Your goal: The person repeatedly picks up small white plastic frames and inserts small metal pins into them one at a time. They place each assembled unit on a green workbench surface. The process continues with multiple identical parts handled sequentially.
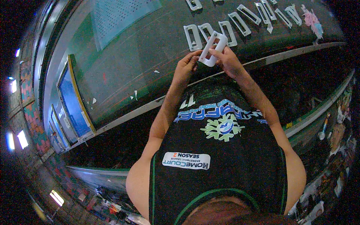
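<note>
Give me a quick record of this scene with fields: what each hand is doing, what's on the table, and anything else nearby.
left hand: left hand pinches the lower end of a white plastic frame
right hand: right hand grips the same frame from its right side
frame position: lifted above the table edge, tilted
table: dark green table with a pale metal edge
row on table: more white frames laid side by side beyond the hands
scraps: small white bits on the table
far right: pink and blue scraps

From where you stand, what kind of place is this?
Probably a small workshop or factory bench. Both hands hold a white plastic frame over a dark green worktable, where more white frames lie in a row, with white trimmings scattered about.
</note>
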`<state>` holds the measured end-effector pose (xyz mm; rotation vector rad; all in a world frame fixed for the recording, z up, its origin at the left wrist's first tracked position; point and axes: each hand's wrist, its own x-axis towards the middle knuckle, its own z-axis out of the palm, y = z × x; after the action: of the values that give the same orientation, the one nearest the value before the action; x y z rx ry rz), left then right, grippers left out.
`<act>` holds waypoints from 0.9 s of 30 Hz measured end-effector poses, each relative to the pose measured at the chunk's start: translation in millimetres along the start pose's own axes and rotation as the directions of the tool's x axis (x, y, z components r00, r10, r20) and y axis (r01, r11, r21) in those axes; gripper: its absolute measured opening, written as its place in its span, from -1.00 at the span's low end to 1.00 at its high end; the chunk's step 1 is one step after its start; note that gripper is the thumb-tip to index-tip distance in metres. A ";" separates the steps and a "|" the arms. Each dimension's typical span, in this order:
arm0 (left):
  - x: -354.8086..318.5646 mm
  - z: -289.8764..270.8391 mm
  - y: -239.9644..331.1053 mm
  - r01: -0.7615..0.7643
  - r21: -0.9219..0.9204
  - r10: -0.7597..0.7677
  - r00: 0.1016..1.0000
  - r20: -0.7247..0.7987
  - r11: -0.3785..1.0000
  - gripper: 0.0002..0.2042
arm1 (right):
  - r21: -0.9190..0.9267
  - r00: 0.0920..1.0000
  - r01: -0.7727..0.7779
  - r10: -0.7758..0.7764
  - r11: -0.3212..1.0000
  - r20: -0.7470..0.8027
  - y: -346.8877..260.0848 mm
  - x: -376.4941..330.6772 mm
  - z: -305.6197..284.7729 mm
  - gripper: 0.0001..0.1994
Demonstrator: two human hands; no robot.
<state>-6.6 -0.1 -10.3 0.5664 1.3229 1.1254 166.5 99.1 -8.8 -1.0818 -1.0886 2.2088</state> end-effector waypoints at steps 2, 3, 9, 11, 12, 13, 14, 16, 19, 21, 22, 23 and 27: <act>-1.0 1.7 3.3 -0.078 0.115 0.077 0.997 0.015 0.990 -0.70 | -0.055 0.999 0.010 -0.012 0.998 -0.043 -0.8 -1.1 -1.2 -0.55; -1.4 2.5 5.2 -0.131 0.207 0.131 0.991 0.015 0.970 -0.70 | -0.085 0.997 -0.007 0.000 0.996 -0.073 -1.5 -1.8 -1.3 -0.54; -12.9 13.8 20.2 -0.288 0.540 0.311 0.949 0.050 0.791 -0.61 | -0.275 0.987 0.137 -0.156 0.952 -0.048 -3.2 -1.6 -5.4 -0.55; -17.0 16.4 26.8 -0.271 0.574 0.288 0.956 0.064 0.773 -0.55 | -0.271 0.983 0.157 -0.176 0.950 -0.047 -1.0 0.8 -5.8 -0.56; -18.8 16.7 29.9 -0.245 0.598 0.258 0.964 0.066 0.763 -0.52 | -0.265 0.981 0.171 -0.189 0.949 -0.044 -0.3 2.0 -5.9 -0.56; -20.4 17.1 32.6 -0.238 0.614 0.247 0.966 0.072 0.753 -0.49 | -0.287 0.981 0.162 -0.185 0.944 -0.056 0.1 2.6 -5.7 -0.57; -22.6 17.7 34.4 -0.224 0.610 0.218 0.972 0.085 0.760 -0.46 | -0.309 0.981 0.153 -0.182 0.939 -0.067 0.5 2.5 -5.2 -0.57; -26.5 18.8 36.5 -0.236 0.590 0.205 0.971 0.121 0.772 -0.41 | -0.309 0.978 0.152 -0.187 0.939 -0.088 -0.2 0.8 -3.7 -0.59; -29.5 22.7 35.5 -0.285 0.592 0.265 0.956 0.123 0.754 -0.39 | -0.284 0.978 0.144 -0.181 0.948 -0.107 -1.0 -5.6 0.8 -0.61; -30.8 25.2 32.9 -0.253 0.551 0.278 0.960 0.038 0.796 -0.39 | -0.322 0.987 0.081 -0.122 0.943 -0.107 -0.6 -5.8 5.0 -0.64; -30.2 26.1 31.1 -0.246 0.518 0.288 0.958 -0.001 0.819 -0.39 | -0.327 0.988 0.089 -0.124 0.941 -0.089 -0.7 -5.4 5.4 -0.64; -28.9 26.6 29.3 -0.216 0.539 0.295 0.954 -0.062 0.814 -0.44 | -0.335 0.992 0.075 -0.105 0.939 -0.072 -0.8 -4.6 5.8 -0.65; -19.9 20.6 20.8 -0.191 0.459 0.316 0.925 -0.212 0.867 -0.65 | -0.285 0.994 0.109 -0.099 0.952 0.051 3.1 -2.7 11.3 -0.65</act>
<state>8.9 -3.8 21.3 0.9597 1.8076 1.1607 158.8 90.3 -5.8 -1.0747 -1.4832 2.0377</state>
